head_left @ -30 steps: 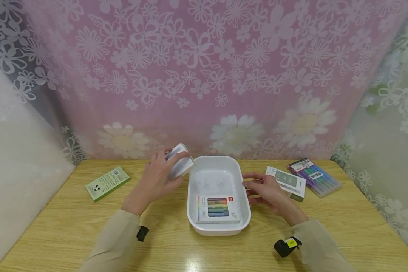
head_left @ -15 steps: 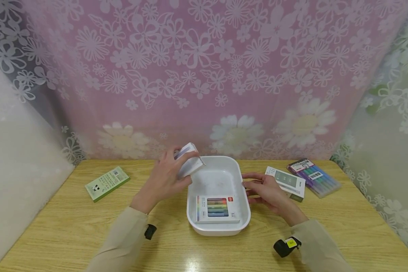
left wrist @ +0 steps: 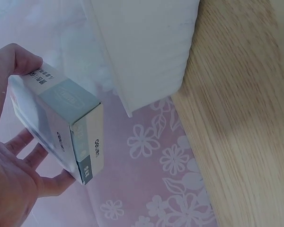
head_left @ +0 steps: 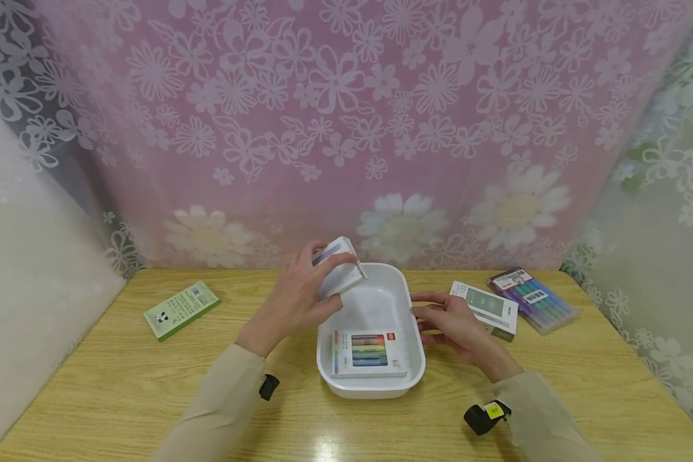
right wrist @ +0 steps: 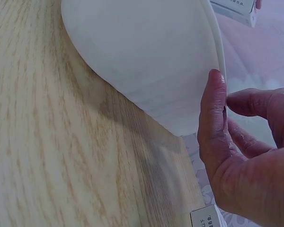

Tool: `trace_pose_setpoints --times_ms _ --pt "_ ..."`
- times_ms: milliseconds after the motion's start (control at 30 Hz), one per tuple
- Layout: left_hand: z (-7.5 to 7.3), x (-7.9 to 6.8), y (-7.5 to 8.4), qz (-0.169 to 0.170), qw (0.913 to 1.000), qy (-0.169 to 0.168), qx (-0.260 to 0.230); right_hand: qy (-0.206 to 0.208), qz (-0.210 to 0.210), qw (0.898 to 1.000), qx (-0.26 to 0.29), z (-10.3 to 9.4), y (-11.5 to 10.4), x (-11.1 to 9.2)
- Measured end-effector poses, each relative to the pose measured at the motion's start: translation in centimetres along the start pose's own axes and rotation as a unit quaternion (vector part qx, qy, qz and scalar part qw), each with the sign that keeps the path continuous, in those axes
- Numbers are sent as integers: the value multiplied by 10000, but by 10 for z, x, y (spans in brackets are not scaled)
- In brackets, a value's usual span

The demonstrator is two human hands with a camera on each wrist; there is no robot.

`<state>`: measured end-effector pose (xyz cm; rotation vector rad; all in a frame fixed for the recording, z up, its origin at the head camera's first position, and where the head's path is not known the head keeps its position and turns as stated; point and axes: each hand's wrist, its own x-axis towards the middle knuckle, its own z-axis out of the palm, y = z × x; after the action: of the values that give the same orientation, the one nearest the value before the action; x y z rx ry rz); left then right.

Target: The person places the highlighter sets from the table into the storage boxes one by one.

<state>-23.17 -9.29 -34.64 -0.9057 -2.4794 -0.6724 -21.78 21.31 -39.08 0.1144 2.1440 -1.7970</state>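
Note:
My left hand (head_left: pixel 300 295) grips a small white and grey-blue carton (head_left: pixel 342 269) between thumb and fingers, tilted above the far left part of a white plastic tub (head_left: pixel 325 333). In the left wrist view the carton (left wrist: pixel 61 113) shows printed ends, and its contents are hidden. My right hand (head_left: pixel 453 324) holds the tub's right rim, with fingertips on both sides of the edge in the right wrist view, by the tub's outer wall (right wrist: pixel 142 56). Inside the tub's near end lies a white box with a window onto coloured pens (head_left: pixel 369 353).
A green box with a panda picture (head_left: pixel 181 311) lies at the left of the wooden table (head_left: pixel 121 398). Right of the tub are a white and grey-green box (head_left: pixel 487 308) and a clear pack of coloured pens (head_left: pixel 534 301). A flowered pink curtain (head_left: pixel 300 160) hangs behind.
My left hand has carried the carton rightward, from beside the tub's left rim to over its far left part. My right hand has stayed at the rim.

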Motion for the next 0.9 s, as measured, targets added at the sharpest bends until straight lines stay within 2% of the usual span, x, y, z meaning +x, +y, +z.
trace_pose_setpoints --times_ms 467,900 --pt "8 13 10 308 9995 5 -54 -5 2 10000 -15 1 -3 -1" --pt "14 24 15 266 9978 -597 -59 -75 -72 9998 144 0 0 0"
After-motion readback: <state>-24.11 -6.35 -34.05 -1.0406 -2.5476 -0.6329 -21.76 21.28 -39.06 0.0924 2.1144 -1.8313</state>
